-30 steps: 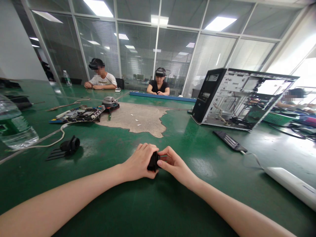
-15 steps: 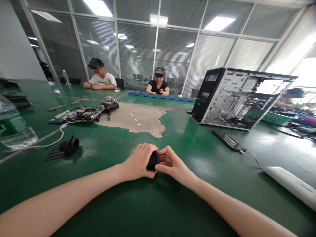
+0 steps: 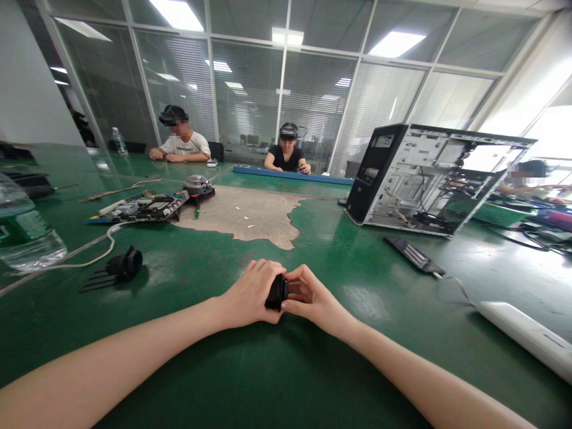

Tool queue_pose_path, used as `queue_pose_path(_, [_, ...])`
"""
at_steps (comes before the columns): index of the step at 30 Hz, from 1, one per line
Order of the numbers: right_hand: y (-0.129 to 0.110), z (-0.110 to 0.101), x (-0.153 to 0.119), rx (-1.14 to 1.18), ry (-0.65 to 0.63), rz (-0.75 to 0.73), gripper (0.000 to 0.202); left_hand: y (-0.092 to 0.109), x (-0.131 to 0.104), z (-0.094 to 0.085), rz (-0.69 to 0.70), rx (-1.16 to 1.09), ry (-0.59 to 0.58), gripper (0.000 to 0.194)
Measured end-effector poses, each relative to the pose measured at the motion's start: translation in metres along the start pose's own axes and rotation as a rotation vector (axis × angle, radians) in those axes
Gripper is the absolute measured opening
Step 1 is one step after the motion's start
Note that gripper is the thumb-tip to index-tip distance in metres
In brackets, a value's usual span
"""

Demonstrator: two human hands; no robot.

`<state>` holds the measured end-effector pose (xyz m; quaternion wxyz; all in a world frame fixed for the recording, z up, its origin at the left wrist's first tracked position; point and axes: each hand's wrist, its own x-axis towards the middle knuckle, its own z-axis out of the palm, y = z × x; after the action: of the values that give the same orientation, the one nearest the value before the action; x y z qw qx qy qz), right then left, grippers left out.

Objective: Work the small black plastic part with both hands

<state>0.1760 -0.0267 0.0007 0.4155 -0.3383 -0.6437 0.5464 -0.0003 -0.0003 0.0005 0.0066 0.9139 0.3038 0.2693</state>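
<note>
A small black block-like part [image 3: 276, 292] is held between my two hands, just above or on the green tabletop [image 3: 250, 381]; I cannot tell whether it touches. My left hand [image 3: 252, 292] wraps round its left side and hides much of it. From the right, my right hand [image 3: 315, 301] grips its right edge between thumb and fingers. What kind of part it is does not show. Farther left on the table lies a black clip-like piece with a round end and long prongs [image 3: 118, 267].
An opened computer case [image 3: 379, 179] stands at the back right. A circuit board [image 3: 152, 205] and a cooler fan [image 3: 196, 186] lie back left, a water bottle [image 3: 27, 232] at far left. On the right, a black strap piece [image 3: 413, 255] joins a white power bank [image 3: 522, 330]. Several people sit beyond.
My hands and the black part have hardly moved. Across the table, the person in black has shifted a hand a little outward.
</note>
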Motion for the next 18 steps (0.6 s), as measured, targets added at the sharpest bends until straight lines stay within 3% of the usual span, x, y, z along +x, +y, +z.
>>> queue_pose_path(9, [0.0008, 0.0015, 0.0051, -0.041, 0.097, 0.023, 0.027, 0.0008, 0.0003, -0.0001, -0.001, 0.009, -0.006, 0.051])
queue_pose_path(18, [0.0016, 0.0021, -0.0017, -0.030, 0.014, -0.011, 0.034, -0.0007, 0.0001, -0.0011, -0.007, 0.013, -0.021, 0.052])
